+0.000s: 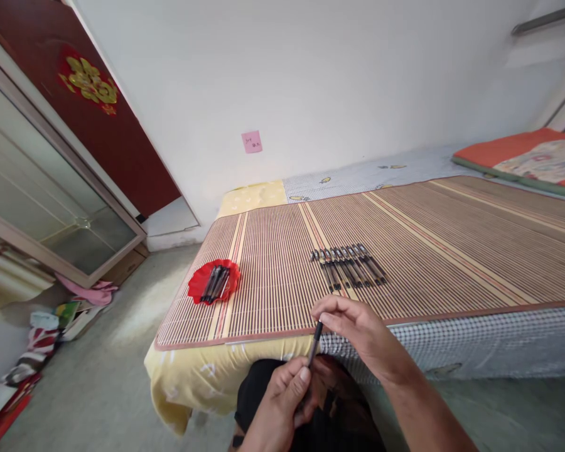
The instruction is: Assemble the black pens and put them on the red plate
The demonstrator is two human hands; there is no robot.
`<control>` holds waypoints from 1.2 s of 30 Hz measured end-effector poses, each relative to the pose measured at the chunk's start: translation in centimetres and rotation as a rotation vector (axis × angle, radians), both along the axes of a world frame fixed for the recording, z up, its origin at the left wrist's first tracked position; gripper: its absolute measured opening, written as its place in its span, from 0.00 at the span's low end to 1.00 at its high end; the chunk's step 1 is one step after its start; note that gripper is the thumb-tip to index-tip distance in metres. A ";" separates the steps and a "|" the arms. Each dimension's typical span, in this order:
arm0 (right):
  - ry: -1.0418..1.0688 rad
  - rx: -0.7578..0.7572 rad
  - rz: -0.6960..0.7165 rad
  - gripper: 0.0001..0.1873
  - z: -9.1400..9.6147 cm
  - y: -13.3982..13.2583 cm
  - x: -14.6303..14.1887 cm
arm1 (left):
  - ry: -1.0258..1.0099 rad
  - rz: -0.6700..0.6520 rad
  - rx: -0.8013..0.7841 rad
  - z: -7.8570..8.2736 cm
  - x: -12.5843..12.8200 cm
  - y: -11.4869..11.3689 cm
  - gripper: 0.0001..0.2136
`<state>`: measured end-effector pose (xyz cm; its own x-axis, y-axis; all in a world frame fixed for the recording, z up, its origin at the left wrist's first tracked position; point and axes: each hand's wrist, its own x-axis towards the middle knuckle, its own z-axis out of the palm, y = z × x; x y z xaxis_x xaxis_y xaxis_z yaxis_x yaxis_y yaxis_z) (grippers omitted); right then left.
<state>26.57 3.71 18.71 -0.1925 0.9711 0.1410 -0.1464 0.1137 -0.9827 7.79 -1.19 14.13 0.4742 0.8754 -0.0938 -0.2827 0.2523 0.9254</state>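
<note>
A dark pen [315, 343] stands at a slant in front of me, over my lap, its black end pointing up. My left hand [285, 395] is closed round its lower part, which the fingers hide. At the upper end, the thumb and fingers of my right hand [351, 320] pinch the black tip. Beyond my right hand, several similar pens [351, 269] lie side by side in a slanting row on the striped bamboo mat [273, 263]. More dark pens [215, 284] rest in a red scalloped dish [194, 284] to the left.
The mat covers a bed whose yellow and blue checked sheet [193, 370] hangs over the near edge. Folded orange bedding [513, 150] lies at the far right. A pink note [252, 142] sticks to the wall. A glass-panelled door [51, 169] and floor clutter [42, 339] are on the left.
</note>
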 end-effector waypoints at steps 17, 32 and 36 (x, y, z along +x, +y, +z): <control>-0.034 -0.021 -0.044 0.18 -0.8 0.8 -0.2 | 0.019 0.003 -0.018 0.1 -0.2 0.0 0.20; 0.020 -0.037 -0.018 0.21 -1.4 1.3 -0.6 | 0.049 0.046 -0.123 0.4 -0.2 0.2 0.21; 0.014 -0.041 0.020 0.16 -1.8 1.5 -0.6 | 0.052 0.059 -0.128 0.4 -0.2 0.2 0.21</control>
<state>25.98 5.17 16.94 -0.2098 0.9722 0.1036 -0.1621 0.0699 -0.9843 7.55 -0.96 14.53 0.4139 0.8810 -0.2291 -0.2532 0.3532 0.9007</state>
